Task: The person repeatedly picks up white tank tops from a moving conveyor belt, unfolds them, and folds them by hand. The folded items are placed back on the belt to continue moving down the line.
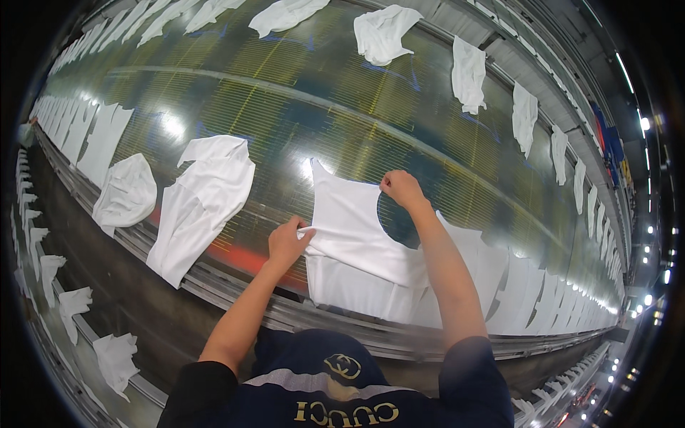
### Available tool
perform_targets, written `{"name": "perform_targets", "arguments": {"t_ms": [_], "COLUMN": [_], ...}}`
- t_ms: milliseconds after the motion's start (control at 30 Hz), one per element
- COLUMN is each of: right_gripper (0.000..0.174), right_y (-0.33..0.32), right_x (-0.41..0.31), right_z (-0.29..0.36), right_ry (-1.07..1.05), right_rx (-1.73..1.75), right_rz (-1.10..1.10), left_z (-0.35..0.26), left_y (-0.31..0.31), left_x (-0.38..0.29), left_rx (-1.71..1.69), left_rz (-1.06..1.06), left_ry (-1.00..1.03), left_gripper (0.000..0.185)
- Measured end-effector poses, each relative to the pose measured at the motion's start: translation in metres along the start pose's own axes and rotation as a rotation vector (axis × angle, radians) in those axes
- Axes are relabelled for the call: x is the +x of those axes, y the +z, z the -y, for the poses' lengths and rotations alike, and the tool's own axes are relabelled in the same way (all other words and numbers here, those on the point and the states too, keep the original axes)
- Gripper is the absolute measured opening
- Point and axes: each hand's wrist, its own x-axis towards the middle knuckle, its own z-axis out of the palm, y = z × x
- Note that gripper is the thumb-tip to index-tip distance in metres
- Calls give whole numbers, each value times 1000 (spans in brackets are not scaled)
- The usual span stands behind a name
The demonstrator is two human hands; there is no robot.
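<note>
A white cut fabric panel (pixel 348 206) with curved cut-outs lies on the long marked table before me. My left hand (pixel 289 241) pinches its left edge, where the cloth is gathered into a fold. With thumb and fingers, my right hand (pixel 398 187) grips the panel's upper right tip beside the round cut-out. The upper part lies fairly flat; creases cross its lower part, which hangs over the near table edge. To the left rests a crumpled white fabric piece (pixel 211 187), also draped past that edge.
Another bunched white piece (pixel 128 187) sits farther left. Flat white panels (pixel 524 291) line the near edge at right. More loose pieces (pixel 382 35) lie along the far side. A metal rail (pixel 225 294) runs along the table front, and yellow lines mark the tabletop (pixel 321 128).
</note>
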Motion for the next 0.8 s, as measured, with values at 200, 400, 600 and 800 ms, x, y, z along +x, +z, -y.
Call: {"name": "perform_targets", "arguments": {"t_ms": [200, 400, 600, 800], "right_gripper": [18, 21, 21, 21], "right_y": [-7, -18, -17, 0], "right_x": [-2, -5, -11, -14], "right_z": [4, 0, 2, 7], "right_ry": [38, 109, 99, 138], "right_rx": [159, 510, 495, 441], "right_rz": [28, -41, -45, -124], "left_z": [-1, 7, 7, 6], "left_y": [-2, -2, -1, 1], "left_x": [3, 1, 4, 4], "left_rx": [-9, -193, -318, -338], "left_rz": [4, -16, 17, 18], "left_ry": [18, -51, -122, -93], "left_gripper": [36, 27, 29, 28]}}
